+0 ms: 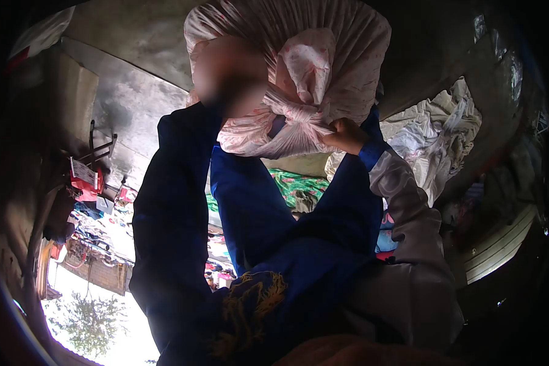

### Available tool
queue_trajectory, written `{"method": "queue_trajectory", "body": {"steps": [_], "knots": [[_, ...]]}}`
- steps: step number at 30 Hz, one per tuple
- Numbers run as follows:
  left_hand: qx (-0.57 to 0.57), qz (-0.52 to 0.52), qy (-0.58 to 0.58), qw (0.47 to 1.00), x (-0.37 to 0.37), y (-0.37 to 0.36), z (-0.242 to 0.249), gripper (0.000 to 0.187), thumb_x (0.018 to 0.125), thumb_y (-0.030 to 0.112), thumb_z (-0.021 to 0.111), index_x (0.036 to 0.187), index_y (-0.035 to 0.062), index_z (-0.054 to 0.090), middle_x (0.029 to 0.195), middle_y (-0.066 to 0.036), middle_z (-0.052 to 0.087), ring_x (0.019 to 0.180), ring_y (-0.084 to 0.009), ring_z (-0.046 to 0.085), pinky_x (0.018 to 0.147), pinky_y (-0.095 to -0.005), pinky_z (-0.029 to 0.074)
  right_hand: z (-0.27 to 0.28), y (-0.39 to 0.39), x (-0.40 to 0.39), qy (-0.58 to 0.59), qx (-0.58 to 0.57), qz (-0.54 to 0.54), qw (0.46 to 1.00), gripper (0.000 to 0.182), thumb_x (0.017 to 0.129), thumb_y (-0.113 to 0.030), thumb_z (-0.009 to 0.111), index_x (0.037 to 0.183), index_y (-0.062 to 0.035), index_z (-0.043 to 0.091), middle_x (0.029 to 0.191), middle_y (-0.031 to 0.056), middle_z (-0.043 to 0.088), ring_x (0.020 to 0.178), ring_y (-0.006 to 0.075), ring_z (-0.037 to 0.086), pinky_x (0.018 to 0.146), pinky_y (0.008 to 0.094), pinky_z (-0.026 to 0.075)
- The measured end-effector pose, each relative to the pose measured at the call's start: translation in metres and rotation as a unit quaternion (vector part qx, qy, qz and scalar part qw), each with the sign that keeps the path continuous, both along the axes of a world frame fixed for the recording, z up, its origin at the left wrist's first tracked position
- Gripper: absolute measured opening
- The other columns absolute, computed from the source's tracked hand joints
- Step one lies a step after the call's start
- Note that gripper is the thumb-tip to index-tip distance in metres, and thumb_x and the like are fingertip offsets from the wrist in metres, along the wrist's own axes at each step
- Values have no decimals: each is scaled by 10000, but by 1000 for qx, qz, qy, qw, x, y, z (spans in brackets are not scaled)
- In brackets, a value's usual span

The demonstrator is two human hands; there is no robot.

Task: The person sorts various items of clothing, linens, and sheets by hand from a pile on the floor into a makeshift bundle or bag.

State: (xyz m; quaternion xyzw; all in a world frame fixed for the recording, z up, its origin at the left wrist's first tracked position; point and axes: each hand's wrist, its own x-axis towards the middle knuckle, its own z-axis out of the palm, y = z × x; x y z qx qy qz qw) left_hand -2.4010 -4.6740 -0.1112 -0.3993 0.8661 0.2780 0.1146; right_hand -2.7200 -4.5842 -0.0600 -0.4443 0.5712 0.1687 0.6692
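A big bundle of pale pink patterned cloth (363,55), full and rounded, sits in front of my legs at the top of the view. Its corners are gathered into a knot (299,116) on the near side, with a loose loop of cloth standing up above it. My right hand (346,135) is closed on the cloth just right of this knot. Over the bundle's left part lies my left hand (232,70); a blur covers it, so its fingers cannot be made out.
Crumpled whitish cloth (436,137) lies on the floor to the right. Green patterned fabric (299,183) shows between my legs. At the left are a dark metal frame (100,146), a red item (86,183) and many scattered clothes (97,229) near a bright opening.
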Motion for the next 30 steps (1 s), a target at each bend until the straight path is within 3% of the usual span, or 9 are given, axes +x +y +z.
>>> {"method": "queue_trajectory", "body": {"steps": [4,6,9,14,19,20,22,28,30], "knots": [[131,266,-25,955,34,47,-64,233,896,189,453,983,94,647,998,-176,672,911,-290,670,696,-421,551,-78,23,-29,152,-93,149,973,428,682,-373,684,934,-27,688,921,196,679,884,333,665,790,412,514],[120,228,-183,949,38,99,-87,560,825,311,614,1297,54,457,1279,-179,512,1143,-334,547,848,-456,518,-81,33,-32,150,-122,131,972,468,679,-402,709,973,-40,662,1002,208,661,967,343,638,848,461,491],[203,257,-243,913,11,93,-22,766,716,452,714,1238,-43,450,1226,-248,501,1192,-399,480,951,-465,450,-54,6,-38,177,-332,165,912,465,646,-390,735,951,-72,587,1127,157,609,1064,365,567,832,468,477],[-13,5,-180,984,5,83,-24,433,719,263,597,1066,3,593,1129,-196,528,1128,-361,468,997,-511,337,-83,5,-40,101,-416,265,864,817,609,-388,775,1307,-71,492,1376,133,447,1326,335,337,1103,554,216],[-11,119,-55,991,14,88,-68,361,672,182,627,973,-17,622,1068,-193,535,1134,-357,471,1017,-455,324,-130,19,-46,11,-403,242,883,669,648,-328,760,1222,-52,556,1271,175,541,1178,374,491,1007,488,366],[-24,141,-38,989,13,92,-73,352,648,170,648,940,-24,630,1026,-192,546,1120,-357,480,1032,-456,314,-149,24,-45,50,-262,282,921,595,686,-320,725,1193,-46,574,1204,205,579,1122,392,529,973,476,399],[34,101,-51,993,17,86,-83,357,644,153,651,950,-29,633,982,-180,587,1055,-335,536,975,-425,381,-181,38,-47,93,-385,292,871,542,700,-317,711,1161,-57,594,1176,202,596,1094,378,552,952,464,421],[112,194,33,974,21,93,-56,276,614,164,675,864,50,704,845,-170,672,821,-336,663,735,-420,524,-115,9,-17,122,-203,279,931,599,726,-466,667,1181,-83,598,1185,184,609,1101,347,574,938,437,454],[161,107,-90,977,23,85,-4,337,642,213,669,949,81,708,892,-159,681,879,-332,661,748,-398,524,-94,24,-22,139,-217,340,904,744,655,-588,693,1179,-69,598,1196,197,602,1083,359,579,932,438,459]]}}
